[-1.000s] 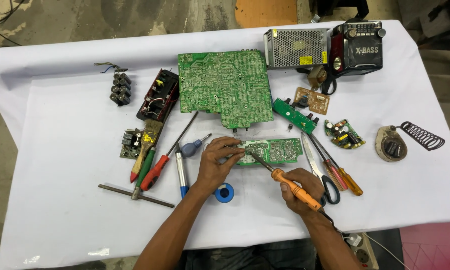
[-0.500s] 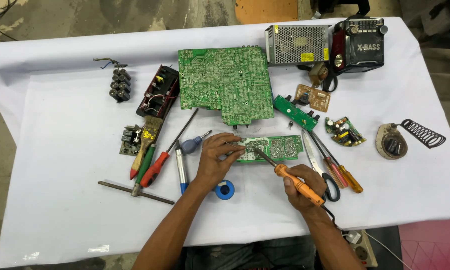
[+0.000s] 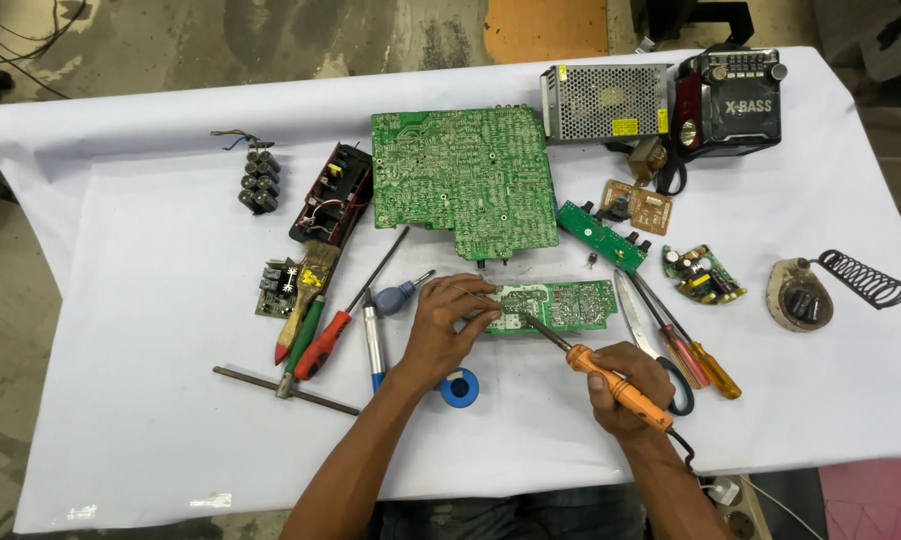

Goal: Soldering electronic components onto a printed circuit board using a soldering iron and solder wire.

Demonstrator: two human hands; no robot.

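Right hand (image 3: 626,385) closed around the orange handle of the soldering iron (image 3: 611,385), held like a pen, tip angled up-left and touching the left part of the small green board (image 3: 561,305). Left hand (image 3: 451,325) lies palm-down at the board's left end, fingers (image 3: 483,300) curled narrow, pinning the edge; there may be a thin wire at the fingertips, too fine to tell.

Change over the last second: the iron tip has slid a little left along the board toward the left fingertips, and the right hand has come in with it. The board itself looks unmoved, left hand in the same spot. My read: work is going on at a joint near the pinned edge, with the tip now close to the fingers.

Around them: blue solder spool (image 3: 460,388) just below the left wrist. Left of that, a blue-handled driver (image 3: 373,340), red screwdriver (image 3: 323,345) and a brush (image 3: 306,295). Right of the board, scissors (image 3: 656,345) and two more screwdrivers (image 3: 701,355). Above, the large green board (image 3: 461,180); far right on the white surface (image 3: 151,420), the iron's coil stand (image 3: 831,290).
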